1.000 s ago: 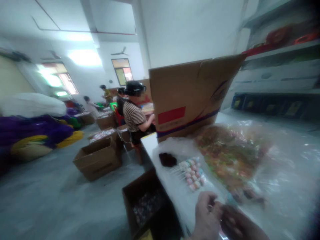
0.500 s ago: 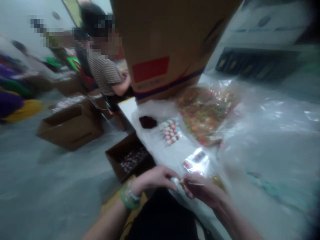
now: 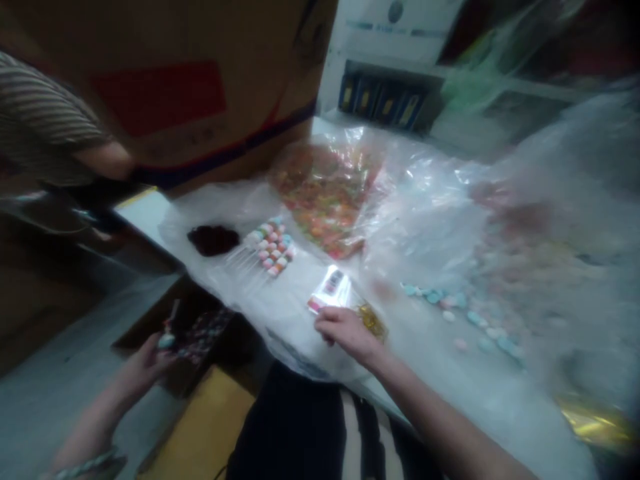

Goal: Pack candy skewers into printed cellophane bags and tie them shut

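My left hand [image 3: 149,359] is closed round a marshmallow stick [image 3: 167,341], held upright over an open cardboard box [image 3: 145,317] with many small wrapped pieces [image 3: 203,337] in it. My right hand [image 3: 345,331] has its fingers curled at the near edge of a shiny clear plastic packet [image 3: 330,285] on the table. Whether it pinches anything is hidden. Gold twist ties [image 3: 371,321] lie beside that hand. Further back, several marshmallow sticks [image 3: 273,248] lie in rows on the plastic-covered table [image 3: 295,333].
A dark red heap [image 3: 214,239] lies at the table's left. Behind are a clear bag of colourful pieces [image 3: 325,200] and a tall carton [image 3: 175,40]. Loose marshmallows [image 3: 473,317] lie on the right. A person in a striped top [image 3: 45,120] stands at left.
My hands, together before at the marshmallow stick, have parted. The left carried the stick left over the box; the right moved to the shiny packet. The view has turned right.
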{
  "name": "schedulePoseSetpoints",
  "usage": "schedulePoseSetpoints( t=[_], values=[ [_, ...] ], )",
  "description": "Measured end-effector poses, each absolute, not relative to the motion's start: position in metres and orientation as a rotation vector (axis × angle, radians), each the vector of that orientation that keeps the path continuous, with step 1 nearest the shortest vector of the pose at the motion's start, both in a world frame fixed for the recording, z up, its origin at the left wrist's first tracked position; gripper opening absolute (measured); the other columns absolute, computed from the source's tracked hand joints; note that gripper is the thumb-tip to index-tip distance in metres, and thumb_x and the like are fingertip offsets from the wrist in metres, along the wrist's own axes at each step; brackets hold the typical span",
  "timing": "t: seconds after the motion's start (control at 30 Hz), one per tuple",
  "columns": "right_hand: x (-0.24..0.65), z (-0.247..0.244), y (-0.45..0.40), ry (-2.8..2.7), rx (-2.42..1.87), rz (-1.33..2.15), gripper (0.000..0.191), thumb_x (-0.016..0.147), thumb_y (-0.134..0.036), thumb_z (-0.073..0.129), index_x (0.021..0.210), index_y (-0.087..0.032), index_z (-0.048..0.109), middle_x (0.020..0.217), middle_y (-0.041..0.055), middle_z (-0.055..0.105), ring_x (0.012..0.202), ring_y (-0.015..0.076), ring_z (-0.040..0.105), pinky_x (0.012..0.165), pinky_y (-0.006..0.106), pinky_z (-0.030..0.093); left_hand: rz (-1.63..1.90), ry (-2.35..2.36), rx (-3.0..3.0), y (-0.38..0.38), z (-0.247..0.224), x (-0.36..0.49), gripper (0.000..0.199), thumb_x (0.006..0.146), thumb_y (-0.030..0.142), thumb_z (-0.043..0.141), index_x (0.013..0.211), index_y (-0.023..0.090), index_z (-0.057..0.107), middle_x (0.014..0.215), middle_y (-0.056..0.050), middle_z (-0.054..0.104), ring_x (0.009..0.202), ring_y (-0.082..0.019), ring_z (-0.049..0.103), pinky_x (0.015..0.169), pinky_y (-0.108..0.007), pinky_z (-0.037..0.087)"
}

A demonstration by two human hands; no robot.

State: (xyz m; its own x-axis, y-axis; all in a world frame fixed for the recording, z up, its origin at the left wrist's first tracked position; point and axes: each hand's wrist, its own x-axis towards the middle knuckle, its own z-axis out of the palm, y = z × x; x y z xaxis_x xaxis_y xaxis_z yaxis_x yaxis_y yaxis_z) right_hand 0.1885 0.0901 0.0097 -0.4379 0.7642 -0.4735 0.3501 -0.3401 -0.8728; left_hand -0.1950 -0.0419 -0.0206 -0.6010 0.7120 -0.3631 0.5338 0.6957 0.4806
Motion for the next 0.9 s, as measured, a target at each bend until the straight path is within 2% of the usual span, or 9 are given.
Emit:
schedulePoseSetpoints(
  t=[0.1, 0.17, 0.2, 0.33, 0.6, 0.67, 0.73, 0.8, 0.9],
  values=[
    [0.204, 0.005, 0.101, -1.365, -1.412, 1.760, 0.008, 0.067, -0.025, 0.058, 0.063, -0.017, 0.057, 0.052, -0.0038, 0.052, 0.050, 0.0100, 0.046, 0.051, 0.022, 0.036, 0.500, 2.636, 1.218, -0.009, -0.030, -0.157, 0.030, 0.081, 0.044, 0.050, 0.101, 0.027, 0.065, 0.092, -0.002, 0.070, 0.095, -0.030, 0.061, 0.079, -0.039, 0.047],
    [0.211, 0.002, 0.106, -1.275, -1.384, 1.707, 0.013, 0.065, -0.030, 0.062, 0.064, -0.017, 0.057, 0.052, -0.0042, 0.051, 0.048, 0.0098, 0.045, 0.050, 0.022, 0.036, 0.669, 2.576, 1.529, 0.020, -0.026, -0.116, 0.033, 0.088, 0.040, 0.044, 0.103, 0.022, 0.067, 0.107, -0.007, 0.066, 0.098, -0.026, 0.061, 0.083, -0.034, 0.047],
    [0.214, 0.000, 0.107, -1.240, -1.371, 1.698, 0.015, 0.064, -0.031, 0.063, 0.064, -0.017, 0.057, 0.051, -0.0044, 0.051, 0.047, 0.0097, 0.044, 0.050, 0.022, 0.036, 0.662, 2.502, 1.666, 0.034, -0.023, -0.096, 0.033, 0.091, 0.037, 0.041, 0.099, 0.020, 0.068, 0.103, -0.009, 0.065, 0.093, -0.024, 0.061, 0.081, -0.032, 0.047],
    [0.219, -0.004, 0.104, -1.213, -1.345, 1.712, 0.017, 0.063, -0.032, 0.064, 0.064, -0.017, 0.058, 0.051, -0.0038, 0.052, 0.048, 0.0094, 0.044, 0.050, 0.022, 0.035, 0.210, 2.505, 1.966, 0.082, -0.017, -0.046, 0.037, 0.095, 0.029, 0.037, 0.080, 0.017, 0.070, 0.088, -0.012, 0.062, 0.084, -0.025, 0.058, 0.071, -0.034, 0.041],
    [0.218, -0.005, 0.095, -1.307, -1.441, 1.786, 0.010, 0.066, -0.023, 0.059, 0.058, -0.017, 0.056, 0.052, -0.0038, 0.050, 0.052, 0.0099, 0.045, 0.052, 0.022, 0.036, -0.040, 2.519, 1.844, 0.103, -0.027, -0.043, 0.035, 0.091, 0.023, 0.041, 0.079, 0.012, 0.072, 0.091, -0.018, 0.065, 0.083, -0.030, 0.060, 0.067, -0.037, 0.039],
    [0.210, -0.007, 0.097, -1.348, -1.454, 1.808, 0.008, 0.069, -0.019, 0.058, 0.061, -0.017, 0.059, 0.055, -0.0033, 0.052, 0.054, 0.0107, 0.048, 0.055, 0.022, 0.038, 0.162, 2.502, 1.739, 0.100, -0.027, -0.038, 0.033, 0.091, 0.025, 0.043, 0.081, 0.013, 0.072, 0.092, -0.017, 0.067, 0.085, -0.030, 0.061, 0.069, -0.037, 0.041],
    [0.197, -0.011, 0.101, -1.387, -1.477, 1.790, 0.008, 0.073, -0.019, 0.058, 0.069, -0.018, 0.065, 0.061, -0.0025, 0.058, 0.059, 0.0123, 0.053, 0.059, 0.023, 0.041, 0.554, 2.375, 1.515, 0.094, -0.029, -0.027, 0.029, 0.089, 0.032, 0.049, 0.086, 0.015, 0.072, 0.092, -0.013, 0.070, 0.085, -0.028, 0.063, 0.072, -0.035, 0.044],
    [0.182, -0.016, 0.105, -1.448, -1.443, 1.704, 0.012, 0.079, -0.023, 0.058, 0.081, -0.021, 0.070, 0.074, -0.0010, 0.066, 0.073, 0.0151, 0.059, 0.070, 0.025, 0.045, 0.909, 2.117, 1.230, 0.086, -0.032, -0.007, 0.029, 0.083, 0.040, 0.058, 0.091, 0.016, 0.072, 0.089, -0.008, 0.073, 0.083, -0.025, 0.064, 0.073, -0.033, 0.047],
    [0.165, -0.021, 0.111, -1.465, -1.354, 1.601, 0.014, 0.082, -0.029, 0.058, 0.080, -0.020, 0.069, 0.086, 0.0011, 0.069, 0.088, 0.0179, 0.060, 0.081, 0.027, 0.045, 1.109, 1.800, 1.014, 0.074, -0.039, 0.032, 0.031, 0.076, 0.042, 0.067, 0.092, 0.016, 0.073, 0.088, -0.006, 0.074, 0.084, -0.023, 0.066, 0.079, -0.032, 0.051]
  ],
)
